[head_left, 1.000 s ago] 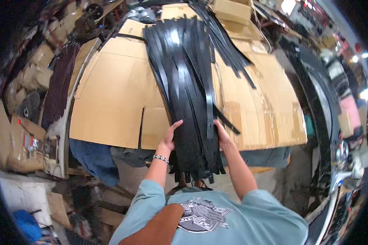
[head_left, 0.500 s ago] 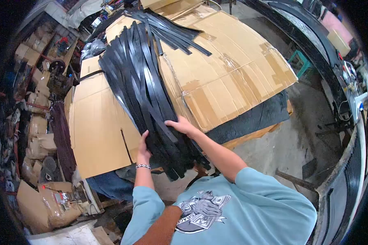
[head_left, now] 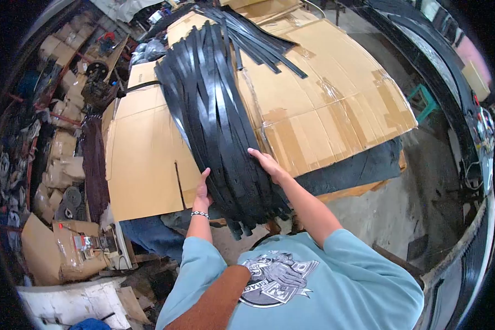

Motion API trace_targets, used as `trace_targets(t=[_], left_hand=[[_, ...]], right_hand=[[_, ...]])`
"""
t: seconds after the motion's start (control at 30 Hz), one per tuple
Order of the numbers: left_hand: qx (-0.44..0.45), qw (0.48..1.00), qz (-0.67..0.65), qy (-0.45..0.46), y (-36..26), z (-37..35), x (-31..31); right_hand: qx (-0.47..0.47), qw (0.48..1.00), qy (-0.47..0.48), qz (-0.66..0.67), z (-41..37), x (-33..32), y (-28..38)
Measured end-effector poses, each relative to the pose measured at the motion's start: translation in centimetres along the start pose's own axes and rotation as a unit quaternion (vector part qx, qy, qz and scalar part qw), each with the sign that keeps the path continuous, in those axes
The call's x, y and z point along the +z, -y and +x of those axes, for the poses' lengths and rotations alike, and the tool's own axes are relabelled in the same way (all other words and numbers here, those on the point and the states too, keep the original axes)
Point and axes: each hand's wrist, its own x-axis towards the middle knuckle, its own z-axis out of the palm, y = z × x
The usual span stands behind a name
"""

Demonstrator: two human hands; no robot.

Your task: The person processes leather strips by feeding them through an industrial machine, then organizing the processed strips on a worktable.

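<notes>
A thick bundle of long black strips (head_left: pixel 217 104) lies across the cardboard, its lower ends hanging over the near edge. My left hand (head_left: pixel 203 190) presses against the left side of the bundle, thumb up and fingers partly hidden by the strips. On the right side my right hand (head_left: pixel 265 164) rests with its thumb on top and its other fingers around the edge. Both hands hold the bundle between them near its lower end. A second group of black strips (head_left: pixel 258 41) lies fanned out beyond it.
Taped cardboard sheets (head_left: pixel 335 110) cover the work surface, with dark cloth (head_left: pixel 352 165) beneath. Boxes and wrapped packages (head_left: pixel 66 143) fill the left side. A green stool (head_left: pixel 422 103) stands at the right, near a large curved black panel (head_left: pixel 423 60).
The view has shifted, so the scene sits further right. A loose strip end that lay slanted across the bundle between my hands no longer shows, and the strips look more even.
</notes>
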Motion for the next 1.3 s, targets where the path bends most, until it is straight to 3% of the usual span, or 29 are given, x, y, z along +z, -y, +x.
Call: trace_targets(t=[0.27, 0.4, 0.5, 0.63, 0.73, 0.87, 0.9, 1.0, 1.1, 1.17, 1.23, 1.3], left_hand=[[0.030, 0.997, 0.029, -0.059, -0.8, -2.0, 1.7], [0.064, 0.995, 0.067, -0.044, -1.2, -3.4, 3.0], [0.045, 0.999, -0.017, -0.023, -1.6, -3.6, 3.4], [-0.009, 1.000, -0.027, 0.008, -1.1, -0.6, 0.2], [0.009, 0.997, -0.043, 0.061, -0.4, -0.1, -4.2], [0.067, 0.996, 0.057, -0.019, 0.3, -0.4, -6.8], [0.089, 0.980, 0.149, -0.099, -0.2, -2.0, -5.3], [0.161, 0.871, 0.396, -0.242, -0.4, 0.0, -6.8], [0.175, 0.803, 0.487, -0.295, -4.7, 0.2, -6.7], [0.265, 0.789, 0.435, -0.343, -7.1, 2.5, -6.7], [0.254, 0.800, 0.440, -0.320, -10.1, 5.8, -6.7], [0.294, 0.776, 0.426, -0.360, -11.8, 12.6, -8.3]], right_hand=[[0.004, 1.000, 0.002, -0.029, -0.8, 0.7, 0.3], [0.024, 0.999, -0.002, -0.028, 1.6, -0.2, -0.9], [0.031, 0.999, 0.012, -0.025, 1.3, -0.1, -0.7], [0.031, 0.999, 0.017, -0.013, 1.7, -0.3, -1.4], [0.032, 0.999, 0.021, -0.011, 2.6, -0.6, -1.6], [0.083, 0.997, 0.002, 0.000, 0.5, 0.8, -0.3], [0.068, 0.997, -0.013, -0.028, 0.9, 0.5, -0.8], [0.020, 0.995, -0.041, -0.085, 2.0, 0.2, -1.2], [0.005, 0.996, -0.042, -0.083, 1.1, 0.9, -1.2], [0.006, 0.996, -0.032, -0.077, 3.2, -1.2, -2.3], [-0.001, 0.995, -0.044, -0.086, 3.2, -1.3, -2.4], [-0.001, 0.994, -0.060, -0.091, 3.0, -0.9, -2.3]])
